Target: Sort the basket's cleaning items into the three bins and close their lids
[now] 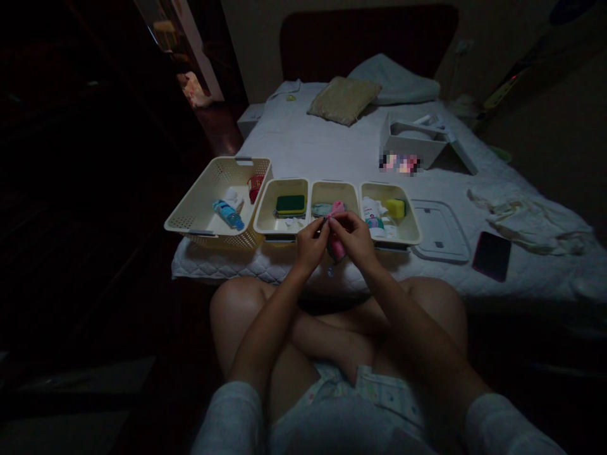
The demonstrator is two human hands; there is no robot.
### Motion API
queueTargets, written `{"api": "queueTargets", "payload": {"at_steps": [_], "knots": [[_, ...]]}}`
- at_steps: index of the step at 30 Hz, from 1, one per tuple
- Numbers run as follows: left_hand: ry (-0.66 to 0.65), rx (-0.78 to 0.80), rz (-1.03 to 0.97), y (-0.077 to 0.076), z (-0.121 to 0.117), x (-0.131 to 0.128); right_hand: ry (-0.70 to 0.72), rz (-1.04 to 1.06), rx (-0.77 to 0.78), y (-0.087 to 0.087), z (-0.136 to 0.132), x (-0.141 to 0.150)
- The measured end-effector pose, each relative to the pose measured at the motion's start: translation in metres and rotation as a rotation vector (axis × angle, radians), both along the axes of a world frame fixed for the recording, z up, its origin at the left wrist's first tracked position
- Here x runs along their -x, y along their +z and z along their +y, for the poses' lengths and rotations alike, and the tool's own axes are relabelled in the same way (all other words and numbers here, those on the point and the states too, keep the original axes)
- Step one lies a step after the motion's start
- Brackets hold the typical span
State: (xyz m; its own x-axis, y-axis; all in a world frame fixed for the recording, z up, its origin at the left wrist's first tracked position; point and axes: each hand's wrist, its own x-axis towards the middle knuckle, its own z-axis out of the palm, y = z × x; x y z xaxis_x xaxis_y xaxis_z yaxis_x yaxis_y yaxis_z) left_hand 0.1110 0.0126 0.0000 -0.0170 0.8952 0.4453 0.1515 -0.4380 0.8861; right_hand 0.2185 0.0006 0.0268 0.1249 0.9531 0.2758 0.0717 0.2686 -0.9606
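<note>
The pink cloth (337, 248), soft and limp-looking, hangs just below the fingertips, its long axis running from them toward the body, nearer the right hand (355, 237) than the left hand (310, 245); both hands appear to pinch its upper end, fingertips meeting; just beyond them, the smooth cream middle bin (332, 188) holds crumpled grey-green fabric (322, 208); left of the left hand, a flat, rectangular green-and-yellow sponge (291, 203) lies in another round-cornered bin (283, 188); farther left stands a perforated plastic basket (202, 193); well beyond both hands rests a wrinkled beige pillow (344, 100).

No lettering, brands or numbers can be read.
</note>
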Motion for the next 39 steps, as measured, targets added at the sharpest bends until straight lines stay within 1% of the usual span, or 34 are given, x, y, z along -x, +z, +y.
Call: {"api": "queueTargets", "payload": {"at_steps": [5,8,12,15,18,20,22,23,26,28,29,31,34,36,39], "knots": [[0.004,-0.106,0.151,-0.001,-0.002,0.002,0.021,-0.055,-0.041,0.004,-0.005,-0.001],[0.024,-0.083,0.147,-0.003,0.000,0.001,0.050,-0.119,-0.076,0.008,-0.006,-0.002],[0.062,0.011,0.011,-0.006,0.004,0.000,0.065,-0.173,-0.090,0.009,-0.005,-0.004],[0.099,0.097,-0.144,-0.006,0.009,0.004,-0.007,-0.143,-0.089,0.003,-0.001,-0.007],[0.088,0.213,-0.313,-0.004,0.015,0.011,-0.110,-0.101,-0.036,-0.008,0.006,-0.015],[0.050,0.313,-0.438,0.000,0.019,0.017,-0.140,-0.078,0.013,-0.015,0.011,-0.021],[-0.020,0.400,-0.550,0.006,0.021,0.023,-0.092,-0.017,0.068,-0.018,0.015,-0.026],[-0.062,0.433,-0.593,0.008,0.022,0.025,-0.033,0.028,0.099,-0.019,0.016,-0.029],[-0.158,0.484,-0.669,0.014,0.022,0.030,0.212,0.151,0.182,-0.019,0.016,-0.033],[-0.176,0.487,-0.669,0.014,0.022,0.031,0.337,0.180,0.238,-0.018,0.014,-0.035],[-0.177,0.482,-0.658,0.013,0.022,0.031,0.369,0.180,0.269,-0.018,0.013,-0.035],[-0.182,0.470,-0.634,0.012,0.022,0.031,0.376,0.160,0.326,-0.019,0.012,-0.035],[-0.223,0.467,-0.638,0.010,0.021,0.031,0.300,0.138,0.341,-0.018,0.012,-0.033],[-0.299,0.500,-0.629,0.008,0.021,0.031,0.250,0.160,0.307,-0.017,0.012,-0.032],[-0.437,0.584,-0.567,0.004,0.020,0.032,0.190,0.192,0.256,-0.015,0.012,-0.032]]}}
